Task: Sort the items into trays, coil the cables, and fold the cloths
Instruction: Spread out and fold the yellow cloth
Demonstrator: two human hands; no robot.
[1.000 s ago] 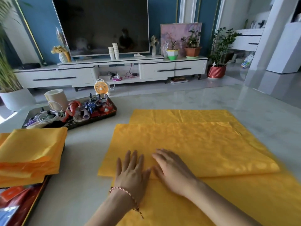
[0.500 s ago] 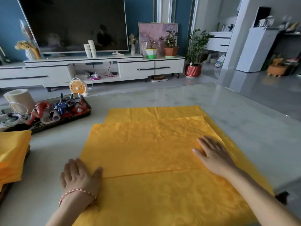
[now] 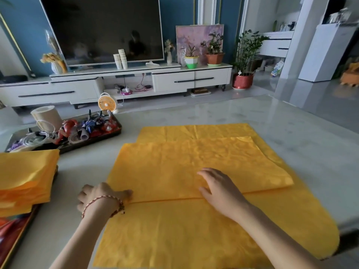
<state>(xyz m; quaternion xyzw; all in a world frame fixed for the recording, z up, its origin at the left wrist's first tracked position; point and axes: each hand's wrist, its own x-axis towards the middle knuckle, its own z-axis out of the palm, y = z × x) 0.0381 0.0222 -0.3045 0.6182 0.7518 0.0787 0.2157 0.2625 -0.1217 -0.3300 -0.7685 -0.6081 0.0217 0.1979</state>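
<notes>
A large yellow cloth lies spread on the pale table, its far part folded toward me so a flap edge runs across the middle. At the flap's left corner sits my left hand with curled fingers, the thumb pinching the cloth edge. My right hand rests on the flap near the middle of that edge, fingers relaxed and slightly bent. A stack of folded yellow cloths sits on a tray at the left.
A dark tray at the back left holds toys and a coiled white cable, with a beige roll behind it. The table's right edge is close to the cloth. A small orange fan stands beyond the table.
My right hand slid left from the flap's right side to its middle. My left hand went from flat beside the cloth to curled, pinching the flap's left corner.
</notes>
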